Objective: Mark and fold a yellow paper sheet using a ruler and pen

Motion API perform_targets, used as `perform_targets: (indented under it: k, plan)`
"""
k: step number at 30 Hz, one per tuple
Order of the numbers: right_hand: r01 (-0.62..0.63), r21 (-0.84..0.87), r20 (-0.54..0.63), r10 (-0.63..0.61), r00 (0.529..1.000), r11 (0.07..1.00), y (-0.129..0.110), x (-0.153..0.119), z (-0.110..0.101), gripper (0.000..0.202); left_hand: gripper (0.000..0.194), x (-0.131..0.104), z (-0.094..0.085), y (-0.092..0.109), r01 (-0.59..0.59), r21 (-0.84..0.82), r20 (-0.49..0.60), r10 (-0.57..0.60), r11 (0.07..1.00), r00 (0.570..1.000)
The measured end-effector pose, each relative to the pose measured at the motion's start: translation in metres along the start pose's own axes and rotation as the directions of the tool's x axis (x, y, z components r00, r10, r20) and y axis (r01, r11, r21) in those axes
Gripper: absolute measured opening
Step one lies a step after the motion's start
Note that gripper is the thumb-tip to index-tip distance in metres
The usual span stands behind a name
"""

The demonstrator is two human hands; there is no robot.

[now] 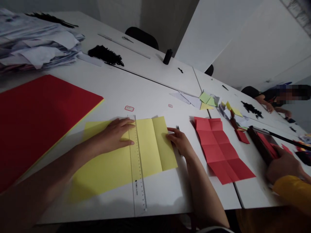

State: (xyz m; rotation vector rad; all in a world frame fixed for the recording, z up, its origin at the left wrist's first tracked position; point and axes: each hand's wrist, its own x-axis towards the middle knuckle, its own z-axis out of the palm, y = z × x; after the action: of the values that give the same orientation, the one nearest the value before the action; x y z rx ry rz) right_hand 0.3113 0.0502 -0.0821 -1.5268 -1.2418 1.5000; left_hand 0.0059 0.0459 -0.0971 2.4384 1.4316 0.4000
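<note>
White rectangular table (109, 84). Smooth red paper sheet (48, 110) at left. Creased yellow paper sheet (111, 165) on table, centre, near front edge. Folded-and-opened red paper (218, 149) to right. Clear straight plastic ruler (136, 168) across yellow sheet. Left hand (116, 134): fingers spread, grasping nothing, resting on ruler. Right hand (179, 139): fingers bent at sheet's right edge; pinching, cannot tell.

Mid-frame, a hand could pass over the white tabletop (150, 95) and its two small flat labels (129, 108) just beyond the yellow sheet (148, 139), while the paper heap (36, 45) at upper left, the black cylinder (167, 57) at upper centre and a co-worker's yellow sleeve (293, 192) at lower right stand in the way.
</note>
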Motion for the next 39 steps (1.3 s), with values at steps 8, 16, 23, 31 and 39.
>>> perform_targets:
  k: [8,16,23,31,39]
  plan:
    - [0.007,-0.019,0.005,-0.007,1.000,1.000,-0.001,-0.002,-0.001,0.041,0.058,-0.006,-0.012,-0.005,0.008,-0.021,0.086,-0.007,1.000,0.996]
    - [-0.007,-0.013,0.016,0.007,1.000,1.000,0.002,0.000,-0.003,0.041,0.066,-0.017,-0.015,0.003,0.034,0.014,0.093,-0.035,0.999,0.995]
    - [0.000,-0.070,-0.021,-0.002,1.000,0.998,-0.001,-0.004,-0.005,0.042,0.069,-0.020,-0.005,0.005,-0.036,0.033,0.030,0.035,0.999,0.999]
    - [-0.003,-0.067,-0.016,0.002,1.000,0.998,-0.007,-0.008,-0.004,0.040,0.067,-0.016,-0.001,0.009,-0.047,0.065,-0.016,0.048,0.997,0.999]
    - [-0.012,-0.058,-0.036,0.010,0.999,0.998,-0.004,-0.006,-0.005,0.039,0.065,-0.015,-0.002,0.011,-0.007,0.039,0.005,0.007,0.999,1.000]
